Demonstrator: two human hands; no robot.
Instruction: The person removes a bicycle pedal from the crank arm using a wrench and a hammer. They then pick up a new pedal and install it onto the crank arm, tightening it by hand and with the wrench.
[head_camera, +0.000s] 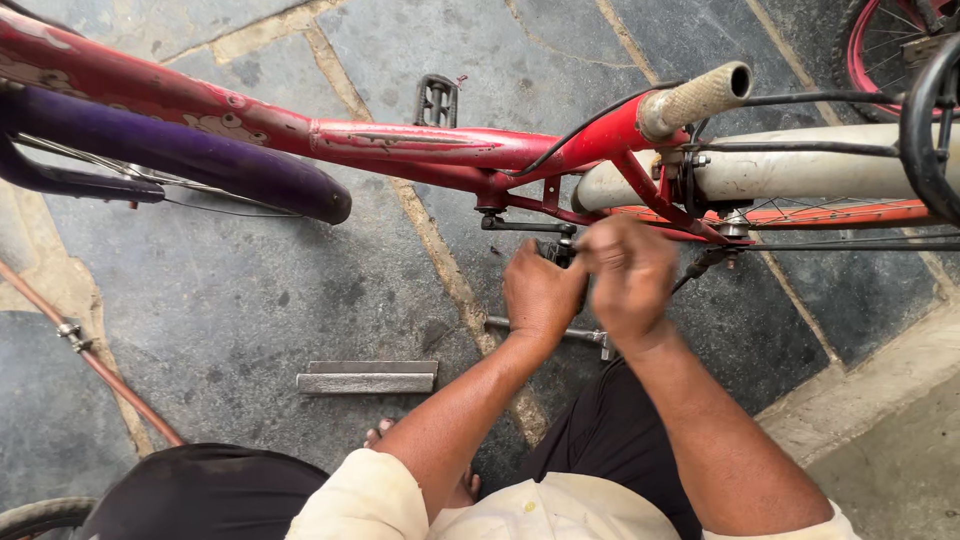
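Observation:
A red bicycle frame (400, 145) runs across the top of the view, seen from above, with a purple saddle (190, 155) at the left and a worn grey handlebar grip (700, 95) at the right. Both hands meet below the frame at the near black pedal (558, 250) on its crank arm (525, 225). My left hand (542, 292) is closed around the pedal from the left. My right hand (630, 275) is blurred and closed over the pedal's right side; what it holds is hidden.
A flat grey metal bar (368, 378) lies on the stone floor left of my forearm. A thin metal tool (590, 335) lies under my wrists. A copper-coloured hose (90, 355) crosses at the left. The far pedal (437, 100) and the white-tyred front wheel (800, 175) are close by.

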